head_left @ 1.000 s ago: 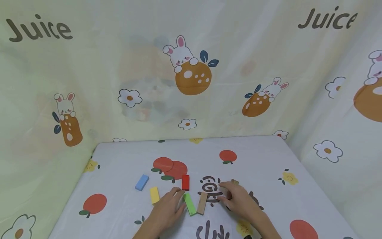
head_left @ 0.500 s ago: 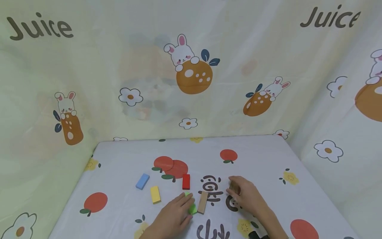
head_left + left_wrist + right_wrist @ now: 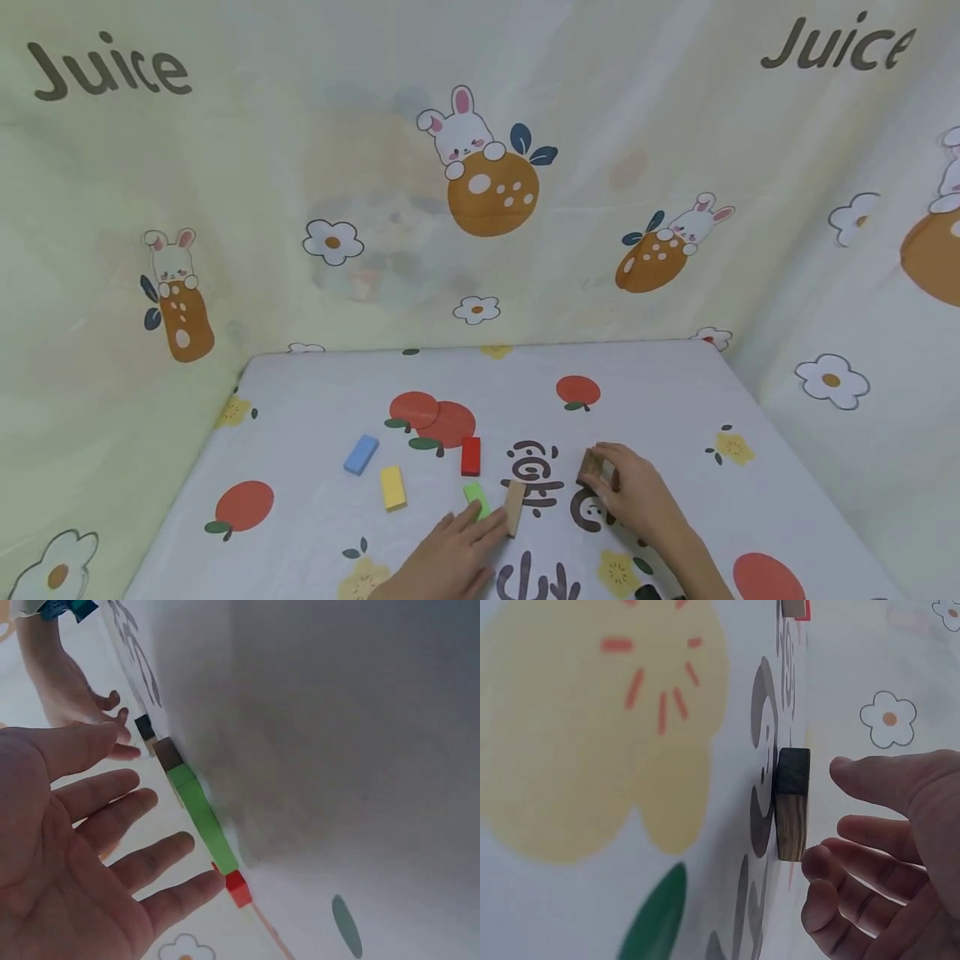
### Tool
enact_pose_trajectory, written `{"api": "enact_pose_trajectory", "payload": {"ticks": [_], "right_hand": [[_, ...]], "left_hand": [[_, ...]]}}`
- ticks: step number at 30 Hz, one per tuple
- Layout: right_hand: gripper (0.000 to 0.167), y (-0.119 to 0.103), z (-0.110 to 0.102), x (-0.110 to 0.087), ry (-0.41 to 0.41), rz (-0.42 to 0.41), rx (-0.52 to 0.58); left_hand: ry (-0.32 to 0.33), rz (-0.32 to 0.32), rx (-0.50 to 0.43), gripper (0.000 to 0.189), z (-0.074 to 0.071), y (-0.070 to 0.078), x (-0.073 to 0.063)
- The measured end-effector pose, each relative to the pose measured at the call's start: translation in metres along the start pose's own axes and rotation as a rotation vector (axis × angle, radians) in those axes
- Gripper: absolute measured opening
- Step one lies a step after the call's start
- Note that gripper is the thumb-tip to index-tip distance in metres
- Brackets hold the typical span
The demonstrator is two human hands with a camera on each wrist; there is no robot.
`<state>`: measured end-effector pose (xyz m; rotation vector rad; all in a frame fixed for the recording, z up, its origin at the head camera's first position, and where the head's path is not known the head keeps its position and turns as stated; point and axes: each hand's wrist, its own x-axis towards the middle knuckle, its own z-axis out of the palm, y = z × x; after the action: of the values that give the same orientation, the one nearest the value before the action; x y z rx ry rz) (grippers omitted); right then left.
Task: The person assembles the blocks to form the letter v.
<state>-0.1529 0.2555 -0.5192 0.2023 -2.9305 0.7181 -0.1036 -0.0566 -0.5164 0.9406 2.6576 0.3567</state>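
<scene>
My left hand lies with extended fingers over the near end of the green block. Its fingertips are right at the light wooden block. In the left wrist view the fingers spread beside the row of green, brown and red blocks. My right hand is around a dark wooden block, thumb on the near side and fingers on the far side. From the right wrist, that striped block with a dark end lies on the table; a gap shows between it and the thumb, and a fingertip is close to its other end.
A red block lies just beyond the green one. To the left are a yellow block and a blue block. The patterned tablecloth meets a printed curtain at the back.
My left hand has moved right across the green block to the light wooden one. My right hand has moved right, to the dark block, whose face now shows more between thumb and fingers.
</scene>
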Motion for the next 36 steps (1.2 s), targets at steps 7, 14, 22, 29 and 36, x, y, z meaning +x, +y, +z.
{"api": "enact_pose_trajectory", "payload": {"ticks": [7, 14, 22, 29, 36], "right_hand": [[0.044, 0.003, 0.002, 0.0, -0.031, 0.042, 0.024], [0.044, 0.005, 0.005, -0.001, -0.026, 0.042, 0.032], [0.039, 0.005, 0.008, 0.0, -0.02, 0.033, 0.03], [0.04, 0.005, 0.008, 0.0, -0.04, 0.043, 0.015], [0.041, 0.003, 0.006, 0.0, -0.054, 0.061, 0.012]], "left_hand": [[-0.019, 0.024, 0.031, 0.062, 0.0, 0.001, 0.0], [-0.022, 0.047, 0.054, 0.061, 0.003, 0.0, -0.002], [-0.027, 0.053, 0.077, 0.061, 0.006, -0.001, -0.001], [-0.035, 0.051, 0.068, 0.062, 0.009, -0.002, -0.002], [-0.013, 0.077, 0.097, 0.062, 0.009, -0.002, -0.002]]}}
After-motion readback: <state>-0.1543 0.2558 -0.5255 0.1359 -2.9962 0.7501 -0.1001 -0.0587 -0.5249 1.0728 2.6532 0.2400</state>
